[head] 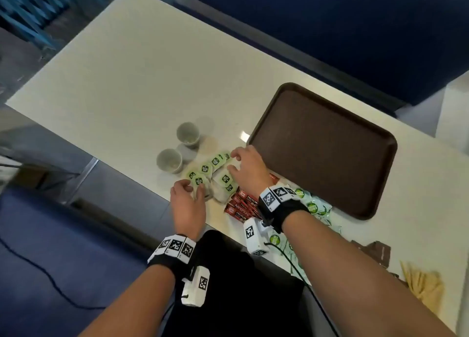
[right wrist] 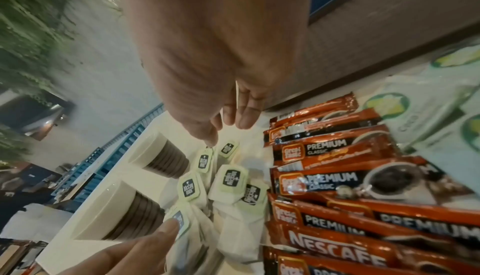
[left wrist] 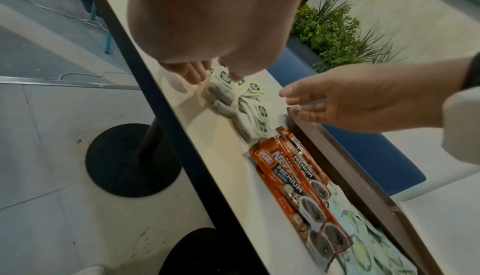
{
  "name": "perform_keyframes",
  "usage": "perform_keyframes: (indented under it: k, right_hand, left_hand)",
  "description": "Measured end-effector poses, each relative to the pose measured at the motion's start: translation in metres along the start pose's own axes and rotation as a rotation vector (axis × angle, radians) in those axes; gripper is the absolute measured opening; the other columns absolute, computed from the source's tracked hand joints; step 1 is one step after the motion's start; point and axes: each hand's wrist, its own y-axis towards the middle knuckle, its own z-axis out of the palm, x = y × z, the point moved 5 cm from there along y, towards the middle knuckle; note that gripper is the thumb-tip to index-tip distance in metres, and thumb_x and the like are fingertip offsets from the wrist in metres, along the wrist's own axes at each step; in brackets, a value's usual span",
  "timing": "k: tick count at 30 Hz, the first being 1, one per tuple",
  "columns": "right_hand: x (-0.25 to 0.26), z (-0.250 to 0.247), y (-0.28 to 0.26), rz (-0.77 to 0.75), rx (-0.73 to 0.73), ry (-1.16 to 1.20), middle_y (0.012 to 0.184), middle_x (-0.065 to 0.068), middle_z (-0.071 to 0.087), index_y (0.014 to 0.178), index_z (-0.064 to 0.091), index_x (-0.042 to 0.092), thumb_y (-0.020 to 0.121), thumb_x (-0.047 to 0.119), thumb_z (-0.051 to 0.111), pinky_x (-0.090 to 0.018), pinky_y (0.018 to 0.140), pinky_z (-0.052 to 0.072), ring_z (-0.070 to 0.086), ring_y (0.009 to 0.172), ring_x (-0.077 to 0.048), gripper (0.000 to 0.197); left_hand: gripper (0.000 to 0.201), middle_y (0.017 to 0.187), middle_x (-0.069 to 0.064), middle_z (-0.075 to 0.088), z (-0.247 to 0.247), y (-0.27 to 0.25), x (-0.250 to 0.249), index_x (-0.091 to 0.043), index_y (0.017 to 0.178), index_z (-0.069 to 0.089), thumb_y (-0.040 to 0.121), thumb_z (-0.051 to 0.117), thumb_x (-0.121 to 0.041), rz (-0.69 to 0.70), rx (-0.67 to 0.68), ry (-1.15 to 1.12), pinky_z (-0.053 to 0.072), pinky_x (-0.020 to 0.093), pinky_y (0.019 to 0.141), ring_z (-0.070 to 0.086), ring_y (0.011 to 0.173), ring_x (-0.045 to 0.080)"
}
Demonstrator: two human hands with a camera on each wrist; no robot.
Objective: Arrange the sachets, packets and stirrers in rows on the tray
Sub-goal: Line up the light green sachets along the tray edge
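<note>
Your left hand (head: 188,201) pinches a tea bag (head: 199,181), your right hand (head: 247,167) hovers spread over the pile, and the tray (head: 322,143) beyond it holds nothing yet.

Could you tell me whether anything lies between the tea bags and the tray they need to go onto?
Nothing visible blocks the way. The tea bags lie right beside the near corner of the tray, whose surface is bare. The right hand hovers over that gap, and the two cups stand on the far side, away from the tray.

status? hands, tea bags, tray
Left hand pinching a tea bag at the pile's near end. Right hand open over the far end. Tray empty. Two cups beside pile, not blocking.
</note>
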Motion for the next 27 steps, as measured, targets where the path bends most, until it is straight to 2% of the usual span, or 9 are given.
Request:
perform_keyframes:
  k: [2, 4, 8, 12, 16, 20, 24, 27]
  right_hand:
    - [0.005, 0.005, 0.009, -0.002, -0.005, -0.018, 0.141, -0.006, 0.045, 0.139, 0.057, 0.017, 0.099, 0.021, 0.068, -0.04, 0.111, 0.047, 0.049, 0.131, -0.025, 0.042]
    - [0.012, 0.012, 0.016, -0.018, 0.01, -0.064, 0.145, -0.009, 0.043, 0.146, 0.052, 0.017, 0.099, 0.024, 0.068, -0.043, 0.115, 0.043, 0.041, 0.138, -0.028, 0.049]
    - [0.021, 0.028, 0.026, -0.078, 0.021, -0.186, 0.142, -0.011, 0.047, 0.15, 0.047, 0.018, 0.099, 0.029, 0.066, -0.045, 0.112, 0.044, 0.043, 0.132, -0.031, 0.055]
    - [0.027, 0.045, 0.028, -0.119, 0.047, -0.246, 0.137, -0.012, 0.049, 0.149, 0.047, 0.019, 0.097, 0.032, 0.069, -0.045, 0.105, 0.047, 0.044, 0.126, -0.031, 0.057]
    - [0.026, 0.055, 0.029, -0.14, 0.085, -0.231, 0.134, -0.011, 0.049, 0.14, 0.055, 0.018, 0.099, 0.025, 0.068, -0.045, 0.104, 0.047, 0.044, 0.126, -0.03, 0.043]
    - [0.024, 0.055, 0.03, -0.133, 0.125, -0.131, 0.127, -0.007, 0.05, 0.124, 0.06, 0.017, 0.101, 0.018, 0.067, -0.043, 0.101, 0.049, 0.047, 0.119, -0.026, 0.024]
    - [0.024, 0.053, 0.031, -0.115, 0.161, -0.042, 0.12, -0.005, 0.054, 0.113, 0.064, 0.019, 0.1, 0.014, 0.067, -0.042, 0.1, 0.05, 0.056, 0.114, -0.026, 0.015]
    - [0.023, 0.051, 0.029, -0.092, 0.154, 0.019, 0.114, -0.001, 0.055, 0.109, 0.067, 0.021, 0.098, 0.015, 0.071, -0.039, 0.096, 0.051, 0.059, 0.103, -0.021, 0.013]
  left_hand:
    - [0.042, 0.125, 0.007, 0.056, 0.001, 0.004, 0.001, -0.006, 0.134, 0.054, 0.105, 0.066, -0.033, -0.013, -0.024, 0.006, 0.05, 0.04, 0.1, 0.057, 0.112, 0.023]
    - [0.043, 0.124, 0.004, 0.057, 0.003, 0.006, 0.003, -0.008, 0.133, 0.055, 0.104, 0.067, -0.037, -0.008, -0.034, 0.048, 0.051, 0.044, 0.1, 0.059, 0.113, 0.025]
    - [0.044, 0.124, 0.003, 0.063, 0.007, 0.009, 0.004, -0.012, 0.13, 0.057, 0.1, 0.07, -0.041, -0.012, -0.067, 0.129, 0.052, 0.047, 0.1, 0.062, 0.112, 0.025]
    - [0.043, 0.122, 0.004, 0.065, 0.012, 0.01, 0.004, -0.013, 0.128, 0.059, 0.096, 0.078, -0.034, -0.008, -0.077, 0.115, 0.053, 0.049, 0.099, 0.064, 0.111, 0.027]
    - [0.042, 0.125, 0.003, 0.063, 0.013, 0.011, 0.001, -0.012, 0.132, 0.061, 0.096, 0.079, -0.023, -0.016, -0.062, 0.049, 0.053, 0.046, 0.101, 0.062, 0.113, 0.025]
    - [0.036, 0.123, 0.003, 0.061, 0.014, 0.01, -0.003, -0.011, 0.13, 0.064, 0.097, 0.077, -0.018, 0.011, -0.037, 0.002, 0.053, 0.042, 0.097, 0.062, 0.109, 0.023]
    - [0.025, 0.12, 0.004, 0.061, 0.012, 0.008, -0.007, -0.012, 0.122, 0.068, 0.098, 0.075, -0.014, 0.026, -0.037, 0.003, 0.048, 0.035, 0.088, 0.06, 0.101, 0.02]
    - [0.017, 0.115, 0.004, 0.061, 0.01, 0.007, -0.01, -0.014, 0.114, 0.069, 0.098, 0.076, -0.013, 0.035, -0.036, -0.037, 0.043, 0.029, 0.084, 0.059, 0.095, 0.017]
